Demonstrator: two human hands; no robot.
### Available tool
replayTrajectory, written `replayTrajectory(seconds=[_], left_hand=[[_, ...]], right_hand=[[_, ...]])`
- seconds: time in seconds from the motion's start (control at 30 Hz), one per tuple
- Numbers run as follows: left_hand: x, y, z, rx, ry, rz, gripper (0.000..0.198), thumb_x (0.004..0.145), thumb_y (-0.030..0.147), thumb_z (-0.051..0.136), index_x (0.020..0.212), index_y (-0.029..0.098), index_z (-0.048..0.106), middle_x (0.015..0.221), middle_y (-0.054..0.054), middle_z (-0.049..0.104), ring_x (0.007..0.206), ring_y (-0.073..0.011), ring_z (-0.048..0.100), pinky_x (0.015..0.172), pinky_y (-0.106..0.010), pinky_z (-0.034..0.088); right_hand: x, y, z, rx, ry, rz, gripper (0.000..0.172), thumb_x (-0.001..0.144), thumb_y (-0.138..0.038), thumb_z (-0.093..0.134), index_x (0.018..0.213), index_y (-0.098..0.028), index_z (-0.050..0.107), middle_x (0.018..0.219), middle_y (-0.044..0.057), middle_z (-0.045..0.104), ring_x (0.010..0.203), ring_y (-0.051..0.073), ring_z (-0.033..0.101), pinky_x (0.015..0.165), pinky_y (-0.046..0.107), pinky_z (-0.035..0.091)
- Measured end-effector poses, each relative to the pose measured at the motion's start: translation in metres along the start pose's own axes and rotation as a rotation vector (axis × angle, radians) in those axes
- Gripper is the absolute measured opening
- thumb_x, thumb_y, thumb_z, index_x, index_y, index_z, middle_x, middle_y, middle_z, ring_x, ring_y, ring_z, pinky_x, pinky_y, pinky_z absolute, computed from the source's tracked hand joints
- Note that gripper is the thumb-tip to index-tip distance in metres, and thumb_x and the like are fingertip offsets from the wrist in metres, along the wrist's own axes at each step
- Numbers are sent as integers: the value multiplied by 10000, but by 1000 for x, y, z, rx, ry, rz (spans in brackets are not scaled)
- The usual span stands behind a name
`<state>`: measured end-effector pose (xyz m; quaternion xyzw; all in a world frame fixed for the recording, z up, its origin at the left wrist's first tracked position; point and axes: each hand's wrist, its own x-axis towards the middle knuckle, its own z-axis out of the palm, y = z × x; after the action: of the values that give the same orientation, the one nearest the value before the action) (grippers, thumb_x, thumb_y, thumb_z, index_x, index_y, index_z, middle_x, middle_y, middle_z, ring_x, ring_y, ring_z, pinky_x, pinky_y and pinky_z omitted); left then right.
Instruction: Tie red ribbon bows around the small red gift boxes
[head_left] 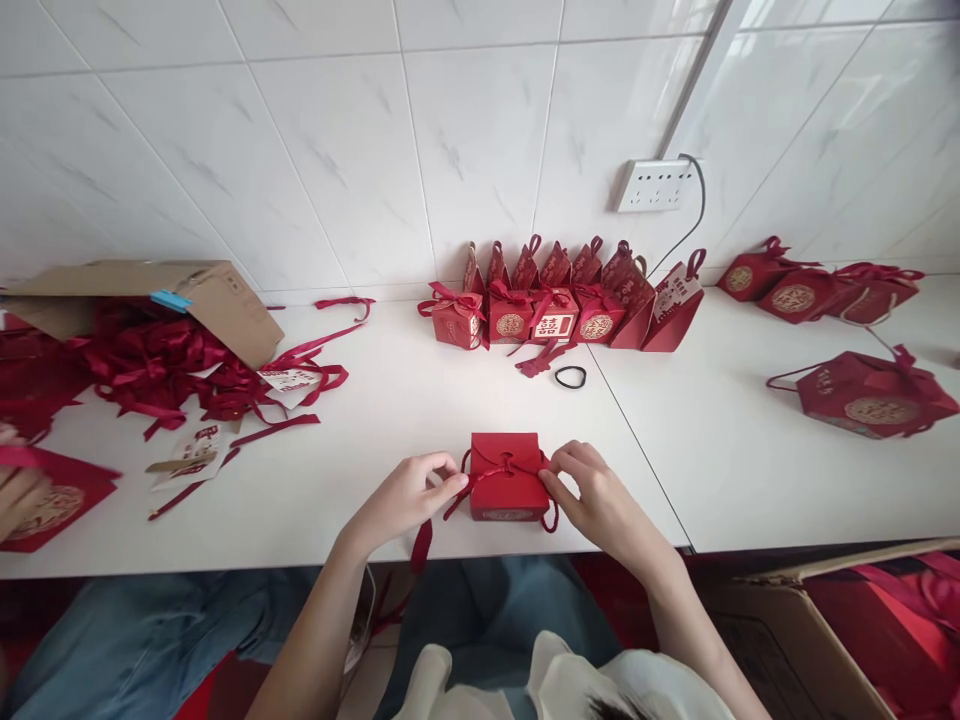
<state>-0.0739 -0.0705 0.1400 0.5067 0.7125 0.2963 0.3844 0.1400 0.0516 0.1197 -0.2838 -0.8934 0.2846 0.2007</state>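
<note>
A small red gift box (507,498) with a gold emblem low on its front sits near the table's front edge. Across its top runs a dark red ribbon (491,470), crossed or knotted in the middle. My left hand (409,490) pinches the ribbon at the box's left side, and a loose tail hangs past the table edge. On the other side, my right hand (589,490) has thumb and fingers closed on the ribbon by the box's right edge. Red cord loops show at both sides of the box.
Several red boxes (510,320) stand in rows against the wall, a black hair tie (570,377) in front. At left, a cardboard box (240,305) spills ribbons (165,350); a co-worker's hand (19,490) holds another box. More boxes (877,395) lie right; an open carton (795,640) stands below.
</note>
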Motion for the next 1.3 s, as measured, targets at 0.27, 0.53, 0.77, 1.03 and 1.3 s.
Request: replayTrajectory(seconds=[0.27, 0.53, 0.77, 1.03, 1.3], left_hand=[[15, -13, 7, -503, -51, 0, 369, 812, 453, 532, 610, 186, 377, 522, 78, 270, 458, -56, 255, 470, -224, 215], [18, -17, 0, -518, -66, 0, 385, 778, 488, 585, 616, 180, 421, 447, 94, 303, 415, -50, 289, 458, -216, 226], [21, -26, -1, -426, -196, -54, 457, 779, 635, 489, 716, 189, 412, 554, 16, 597, 418, -94, 499, 437, -214, 322], [21, -22, -5, -323, -303, -76, 482, 764, 643, 489, 629, 184, 434, 383, 50, 500, 328, -83, 413, 410, -215, 289], [19, -12, -8, -322, -260, -19, 406, 758, 565, 553, 684, 178, 454, 489, 45, 535, 424, -75, 430, 459, -209, 332]], right_hand=[[9, 9, 7, 485, -103, 364, 469, 890, -598, 315, 615, -219, 287, 533, -58, 281, 478, 95, 247, 457, 244, 236], [11, 17, -8, 688, -326, 418, 510, 698, -665, 584, 603, -181, 454, 453, -90, 329, 381, 44, 238, 387, 208, 174], [9, 31, 13, 871, -309, 462, 522, 768, -681, 484, 618, -192, 381, 405, -114, 366, 242, 41, 358, 339, 182, 281], [8, 34, 19, 737, -256, 419, 541, 757, -705, 455, 686, -169, 481, 477, -85, 409, 322, 55, 444, 361, 173, 271], [13, 22, 12, 712, -129, 499, 511, 773, -661, 443, 713, -163, 537, 568, -30, 538, 335, 80, 484, 305, 185, 327]])
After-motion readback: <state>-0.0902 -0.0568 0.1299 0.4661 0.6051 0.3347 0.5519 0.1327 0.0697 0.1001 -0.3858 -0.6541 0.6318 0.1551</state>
